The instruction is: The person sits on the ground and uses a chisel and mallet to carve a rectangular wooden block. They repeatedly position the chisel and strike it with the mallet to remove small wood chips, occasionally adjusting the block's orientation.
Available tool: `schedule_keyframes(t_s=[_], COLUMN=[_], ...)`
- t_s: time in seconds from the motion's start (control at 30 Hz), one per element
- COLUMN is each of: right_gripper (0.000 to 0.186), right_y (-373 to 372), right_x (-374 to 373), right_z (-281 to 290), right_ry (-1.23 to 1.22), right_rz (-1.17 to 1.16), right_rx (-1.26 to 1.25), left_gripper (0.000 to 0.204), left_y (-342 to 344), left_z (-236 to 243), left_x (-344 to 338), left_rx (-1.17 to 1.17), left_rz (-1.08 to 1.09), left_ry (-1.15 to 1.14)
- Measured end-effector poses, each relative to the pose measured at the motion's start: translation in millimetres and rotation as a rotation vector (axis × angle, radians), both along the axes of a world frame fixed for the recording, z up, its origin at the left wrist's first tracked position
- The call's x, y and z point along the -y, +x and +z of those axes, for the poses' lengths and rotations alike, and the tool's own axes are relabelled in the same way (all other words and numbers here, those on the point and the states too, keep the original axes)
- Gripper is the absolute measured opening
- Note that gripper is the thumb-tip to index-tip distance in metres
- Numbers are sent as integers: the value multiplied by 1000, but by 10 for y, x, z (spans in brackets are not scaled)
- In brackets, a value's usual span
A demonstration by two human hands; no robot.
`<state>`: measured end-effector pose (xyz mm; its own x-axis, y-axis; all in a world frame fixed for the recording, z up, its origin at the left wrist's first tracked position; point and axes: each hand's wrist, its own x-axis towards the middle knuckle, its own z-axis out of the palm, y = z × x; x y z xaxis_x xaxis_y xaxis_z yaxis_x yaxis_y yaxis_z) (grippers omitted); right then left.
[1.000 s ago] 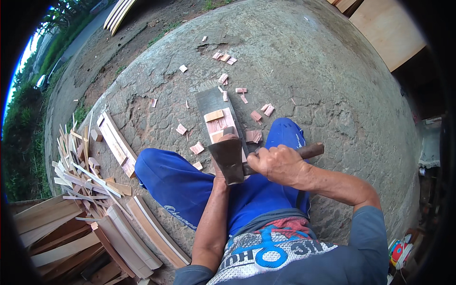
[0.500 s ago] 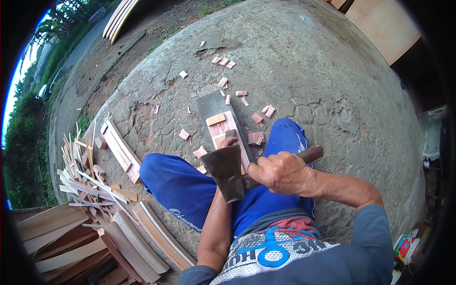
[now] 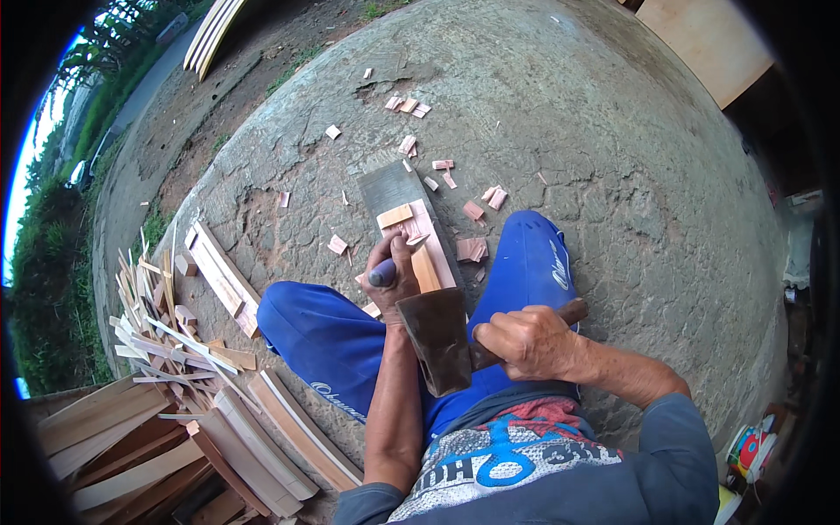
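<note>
My left hand (image 3: 394, 289) is closed on a narrow tool with a rounded purplish-grey end (image 3: 382, 273), probably a chisel, over a pink wooden piece (image 3: 420, 220). A small pale block (image 3: 395, 215) and an orange-tan strip (image 3: 424, 266) lie on that piece, which rests on a grey board (image 3: 385, 184) between my knees. My right hand (image 3: 529, 343) grips the handle of a hatchet, whose broad dark head (image 3: 431, 337) is held just below my left hand, over my lap. The tip of the narrow tool is hard to make out.
Pink and pale offcuts (image 3: 472, 249) are scattered on rough concrete (image 3: 630, 219). At left lie a long shaped board (image 3: 223, 271), a heap of thin sticks (image 3: 157, 324) and curved planks (image 3: 245, 446). Pale sheet wood (image 3: 700, 48) stands at upper right, curved slats (image 3: 210, 35) at upper left.
My left hand has risen and come out from behind the hatchet head, showing the purplish-ended tool. My right hand and the hatchet have moved down toward my lap.
</note>
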<state>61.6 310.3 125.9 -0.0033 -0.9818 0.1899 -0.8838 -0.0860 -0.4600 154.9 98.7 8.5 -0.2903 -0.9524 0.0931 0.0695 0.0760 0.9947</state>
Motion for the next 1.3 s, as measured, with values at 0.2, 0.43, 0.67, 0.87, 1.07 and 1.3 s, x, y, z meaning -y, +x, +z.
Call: schedule_keyframes(t_s=[0.2,0.43,0.67,0.87,1.07,1.3], right_gripper=[42,32,33,33,34,41], right_y=[-298,-388,-338,-305,-307,-369], right_x=[-25,-47,88,169,164,252], right_z=[24,32,73,49,-13,-113], right_ry=[26,83,92,105,94,134], right_rz=[-420,-675,-630,-611,-618,-541], right_rx=[404,668,685,716,710,664], left_gripper=[45,29,39,40,35,37], left_y=[-500,-675,-577,-603,-602,-679], left_z=[425,417,164,64,27,-45], left_x=[1009,1218,1205,1217,1191,1049], left_rx=[-259,-159,6,4,17,18], left_rz=[-62,-260,-293,-269,-277,-207], left_ry=[138,-70,14,-54,-45,-181])
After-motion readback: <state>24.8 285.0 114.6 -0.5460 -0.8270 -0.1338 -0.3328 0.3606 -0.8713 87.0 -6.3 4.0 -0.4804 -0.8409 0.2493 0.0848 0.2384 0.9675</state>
